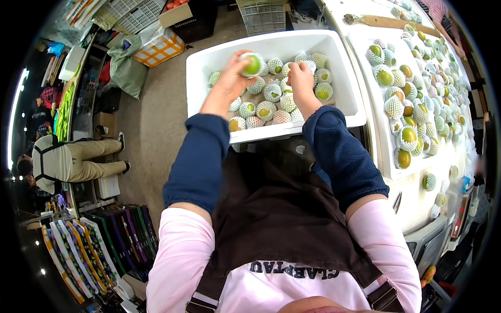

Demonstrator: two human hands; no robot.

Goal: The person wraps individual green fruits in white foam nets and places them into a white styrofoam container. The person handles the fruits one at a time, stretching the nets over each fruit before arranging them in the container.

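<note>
My left hand (231, 80) is raised over the left part of a white foam box (201, 80), gripping a green round fruit (251, 65) that is slightly blurred. Pale foam netting shows around that fruit's edge. Inside the box lie several netted fruits, such as a greenish one (273, 92) between my hands and a yellow-green one (323, 92) at the right. With fingers curled, my right hand (303, 80) is over the right half of the box, close to a netted fruit (287, 69). Its fingertips are hidden, so whether it pinches anything cannot be told.
On the right, a white table (407, 199) carries a foam tray (385, 158) of netted fruits, with more piled beyond. A wooden plank (391, 21) lies there. Floor (150, 113) runs left of the box, past a green sack (127, 64) and a bending person (78, 160).
</note>
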